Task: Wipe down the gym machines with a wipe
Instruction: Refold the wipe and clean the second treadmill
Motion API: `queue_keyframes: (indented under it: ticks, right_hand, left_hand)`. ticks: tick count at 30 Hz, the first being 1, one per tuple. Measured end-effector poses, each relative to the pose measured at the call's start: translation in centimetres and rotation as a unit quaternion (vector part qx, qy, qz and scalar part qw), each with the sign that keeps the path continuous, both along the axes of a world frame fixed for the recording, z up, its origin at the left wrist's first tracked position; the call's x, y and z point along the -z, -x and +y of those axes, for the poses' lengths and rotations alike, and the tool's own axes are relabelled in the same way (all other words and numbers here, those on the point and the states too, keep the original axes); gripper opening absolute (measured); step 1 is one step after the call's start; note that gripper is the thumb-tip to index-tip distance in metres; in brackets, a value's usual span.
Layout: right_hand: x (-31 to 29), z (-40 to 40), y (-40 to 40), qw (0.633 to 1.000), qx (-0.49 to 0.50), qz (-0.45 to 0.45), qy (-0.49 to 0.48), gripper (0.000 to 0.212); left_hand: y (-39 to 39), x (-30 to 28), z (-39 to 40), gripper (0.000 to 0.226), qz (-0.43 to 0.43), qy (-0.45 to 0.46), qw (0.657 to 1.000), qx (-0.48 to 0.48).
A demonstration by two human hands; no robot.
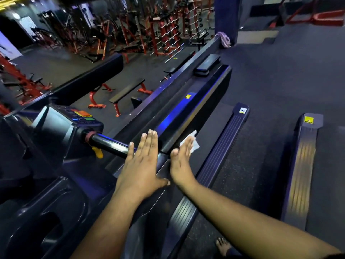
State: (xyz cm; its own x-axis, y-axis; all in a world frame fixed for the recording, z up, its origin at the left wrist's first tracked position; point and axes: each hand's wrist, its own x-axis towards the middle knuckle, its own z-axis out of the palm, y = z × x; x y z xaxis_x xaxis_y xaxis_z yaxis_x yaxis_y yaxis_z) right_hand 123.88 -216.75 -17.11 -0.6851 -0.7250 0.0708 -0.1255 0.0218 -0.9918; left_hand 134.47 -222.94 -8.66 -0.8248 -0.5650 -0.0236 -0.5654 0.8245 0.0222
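A dark treadmill fills the lower left, with its console (82, 116) and a glossy black handrail (110, 144) running toward me. My left hand (141, 163) lies flat with straight fingers on the handrail's near end. Just to its right, my right hand (182, 161) is also flat and presses a white wipe (194, 144) against the treadmill's long side panel (186, 109). The wipe's edge sticks out beyond the fingertips.
Treadmill side rails (231, 139) and a second treadmill's rail (302, 165) lie to the right. A glass barrier rail (186, 71) carries a purple cloth (224, 39) at its far end. Red benches (123, 94) and weight racks (168, 30) stand below. A bare foot (223, 245) shows at the bottom.
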Motion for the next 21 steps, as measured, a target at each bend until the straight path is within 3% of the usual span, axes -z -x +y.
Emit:
queue_keyframes:
  ticks: [2,5,8,10,14,16,18,21]
  right_hand:
    - [0.8,1.5,-2.7,0.994,-0.051,0.096,0.018,0.114]
    - [2.0,1.6,-2.4,0.985,-0.063,0.157,0.028,0.114]
    - [1.9,-0.8,3.1,0.984,0.004,0.175,0.036,0.106]
    - [0.8,-2.0,7.2,0.989,0.041,0.143,-0.001,0.116]
    - [0.0,-1.0,7.3,0.977,0.011,0.215,-0.006,0.122]
    - [0.6,0.7,4.0,0.953,-0.064,0.295,0.005,0.124]
    - [1.2,1.8,2.5,0.904,-0.125,0.409,0.011,0.123]
    - [-0.3,0.5,6.5,0.847,-0.127,0.517,-0.007,0.118]
  left_hand:
    - [0.0,-0.2,0.1,0.121,0.006,0.004,1.000,0.003]
    - [0.1,-0.1,-0.1,0.124,-0.004,0.004,1.000,0.004]
    - [0.2,0.0,-0.3,0.141,-0.002,-0.007,1.000,0.003]
    - [0.2,0.1,-0.3,0.147,-0.010,-0.004,1.000,0.002]
    - [0.2,0.1,-0.2,0.147,0.001,-0.005,1.000,-0.001]
    - [0.1,0.2,-0.3,0.144,0.005,-0.003,1.000,0.002]
    - [0.1,0.3,-0.5,0.140,0.010,-0.008,1.000,0.004]
    - [0.1,0.2,-0.4,0.144,0.006,-0.004,1.000,0.005]
